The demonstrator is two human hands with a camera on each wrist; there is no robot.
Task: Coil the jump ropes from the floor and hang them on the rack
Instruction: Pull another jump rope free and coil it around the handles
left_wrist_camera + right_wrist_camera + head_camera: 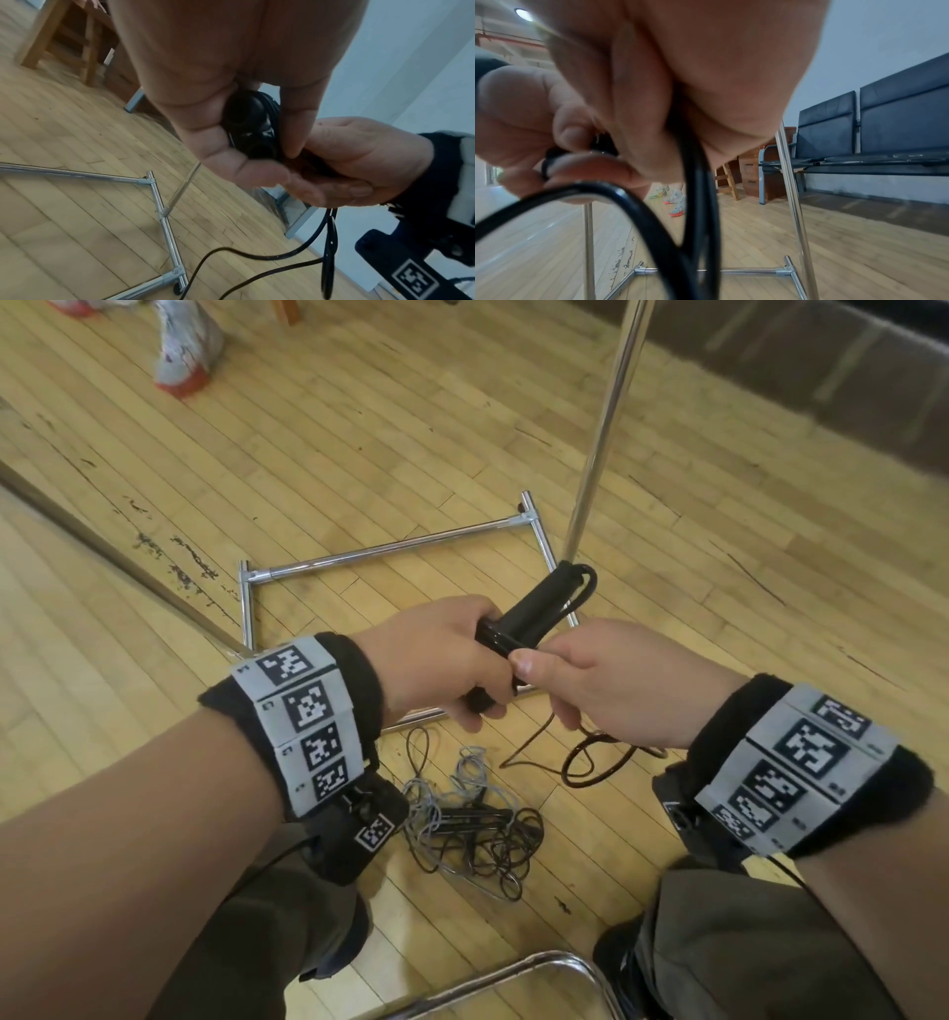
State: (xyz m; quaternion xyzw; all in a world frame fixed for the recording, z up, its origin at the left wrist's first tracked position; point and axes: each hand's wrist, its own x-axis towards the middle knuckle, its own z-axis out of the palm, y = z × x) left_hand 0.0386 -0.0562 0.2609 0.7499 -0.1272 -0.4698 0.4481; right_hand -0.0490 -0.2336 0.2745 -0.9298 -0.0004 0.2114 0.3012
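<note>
Above the wooden floor (359, 454), the left hand (441, 654) grips the black handles (534, 608) of a jump rope, while the right hand (606, 680) pinches its black cord (590, 762), which loops down. Below them a tangle of ropes (472, 824) lies near the metal rack (390, 552).

Handles (534, 613) between both hands, above rack base (390, 552); rope tangle (472, 829) on floor (359, 428) nearer, between knees.
</note>
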